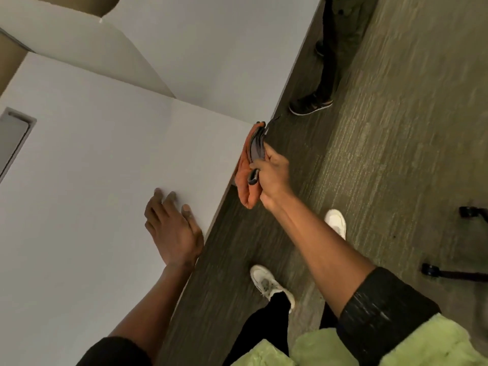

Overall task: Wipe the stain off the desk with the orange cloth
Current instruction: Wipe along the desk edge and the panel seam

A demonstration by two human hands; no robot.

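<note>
While gripped, orange cloth (247, 167) fills right hand (274, 175).

Left hand (173, 228) lies flat at lower centre of the frame, fingers spread; right hand (272, 175) sits centre-right, fingers curled closed. Both forearms are bare.

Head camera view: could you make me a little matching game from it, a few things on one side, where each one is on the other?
Things:
1. left hand
2. right hand
3. orange cloth
4. white shoes

Places:
A. on the carpet
B. flat on the white desk
C. at the desk's edge, gripped
D. past the desk's edge, holding cloths

Pairs: 1-B, 2-D, 3-C, 4-A
</note>
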